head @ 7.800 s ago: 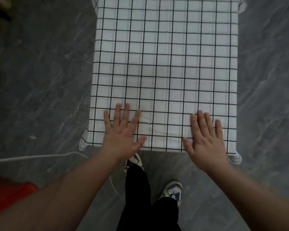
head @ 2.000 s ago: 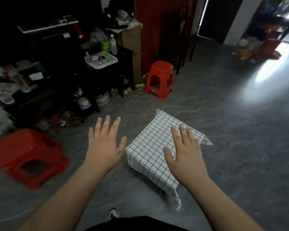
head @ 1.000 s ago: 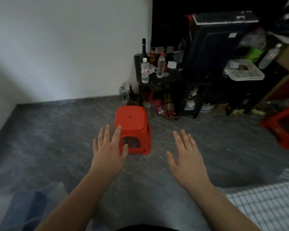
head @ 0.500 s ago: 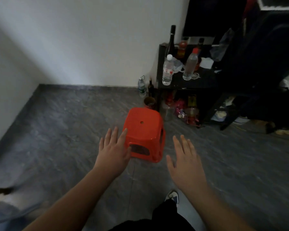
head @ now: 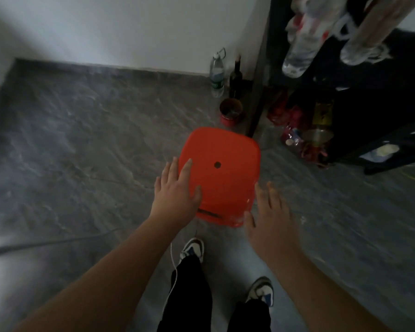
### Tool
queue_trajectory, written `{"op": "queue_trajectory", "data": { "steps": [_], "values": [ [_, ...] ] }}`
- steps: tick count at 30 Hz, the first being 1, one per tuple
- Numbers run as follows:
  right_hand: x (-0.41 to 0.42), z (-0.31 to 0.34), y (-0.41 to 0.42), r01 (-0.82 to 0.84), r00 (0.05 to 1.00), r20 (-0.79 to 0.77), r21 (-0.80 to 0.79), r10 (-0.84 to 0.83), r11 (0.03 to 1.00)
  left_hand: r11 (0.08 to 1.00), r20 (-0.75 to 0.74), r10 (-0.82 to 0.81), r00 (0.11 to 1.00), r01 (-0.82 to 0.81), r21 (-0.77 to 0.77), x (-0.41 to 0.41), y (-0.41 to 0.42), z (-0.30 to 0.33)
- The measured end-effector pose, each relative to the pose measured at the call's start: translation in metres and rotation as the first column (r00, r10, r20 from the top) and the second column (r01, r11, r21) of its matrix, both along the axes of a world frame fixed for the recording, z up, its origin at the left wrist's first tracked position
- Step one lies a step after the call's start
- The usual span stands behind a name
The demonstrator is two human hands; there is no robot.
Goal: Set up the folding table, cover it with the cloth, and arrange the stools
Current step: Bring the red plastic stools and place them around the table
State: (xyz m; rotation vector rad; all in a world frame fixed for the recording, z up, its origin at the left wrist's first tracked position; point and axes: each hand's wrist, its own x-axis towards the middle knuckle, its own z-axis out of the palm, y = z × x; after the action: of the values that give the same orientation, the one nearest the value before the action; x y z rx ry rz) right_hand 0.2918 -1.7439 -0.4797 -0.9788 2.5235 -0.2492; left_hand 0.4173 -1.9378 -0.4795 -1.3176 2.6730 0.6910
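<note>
- Grey floor [head: 82,140] spreads beneath both grips
- Red stool [head: 222,173] stands upright between the grips, just ahead of them
- Left grip [head: 175,197], fingers straight, lies over the stool's near-left corner, holding nothing
- Right grip [head: 271,226], fingers spread, hovers beside its right edge, holding nothing
</note>
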Motion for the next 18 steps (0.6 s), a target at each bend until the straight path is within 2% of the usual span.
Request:
{"op": "queue_trajectory", "data": {
  "steps": [4, 7, 13, 18],
  "values": [
    [-0.01, -0.071, -0.048, 0.092, 0.992, 0.092, 0.008, -0.092, 0.996, 0.998, 0.047, -0.034, 0.998, 0.031, 0.058, -0.015, -0.051, -0.083],
    [-0.022, -0.107, -0.074, 0.162, 0.978, 0.123, 0.057, -0.168, 0.985, 0.991, 0.067, -0.103, 0.992, 0.097, 0.094, -0.029, -0.082, -0.12],
    [-0.044, -0.137, -0.104, 0.278, 0.944, 0.152, 0.105, -0.292, 0.955, 0.972, 0.035, -0.131, 0.991, 0.121, 0.199, -0.054, -0.117, -0.148],
    [-0.049, -0.144, -0.115, 0.422, 0.863, 0.263, 0.093, -0.431, 0.902, 0.95, 0.004, -0.127, 0.992, 0.12, 0.289, -0.06, -0.118, -0.16]
  ]
}}
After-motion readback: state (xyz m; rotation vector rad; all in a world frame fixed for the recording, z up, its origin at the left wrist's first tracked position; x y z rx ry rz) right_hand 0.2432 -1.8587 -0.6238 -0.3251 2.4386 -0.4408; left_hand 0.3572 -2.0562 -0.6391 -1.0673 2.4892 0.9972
